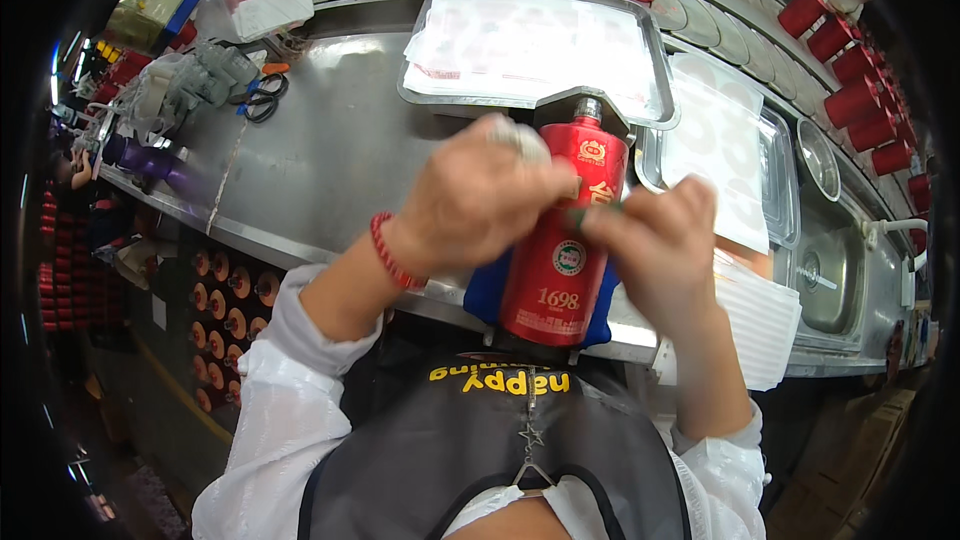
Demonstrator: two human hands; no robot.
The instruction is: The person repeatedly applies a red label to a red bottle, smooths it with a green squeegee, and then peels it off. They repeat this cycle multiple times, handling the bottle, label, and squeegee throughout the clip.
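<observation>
A red bottle (546, 285) with a grey metallic neck lies in front of me, its neck pointing away. It bears gold lettering and a round green-and-white emblem. Blue cloth (485, 290) shows beneath it on both sides. Over the bottle's left side, my left hand (475, 190) is closed, with a whitish patch at its knuckles; what it holds is blurred. My right hand (655, 240) is closed in a pinch over the bottle's right side. Something small and green shows at its fingertips, too smeared to name. Both hands are close together over the label.
Behind the bottle a metal tray (405, 80) holds white sheets (530, 40). More sheets (715, 130) lie right, near a sink (835, 280). Black scissors (264, 100) and a purple bottle (150, 158) are left. Red bottles (862, 105) line the curved conveyor (745, 35).
</observation>
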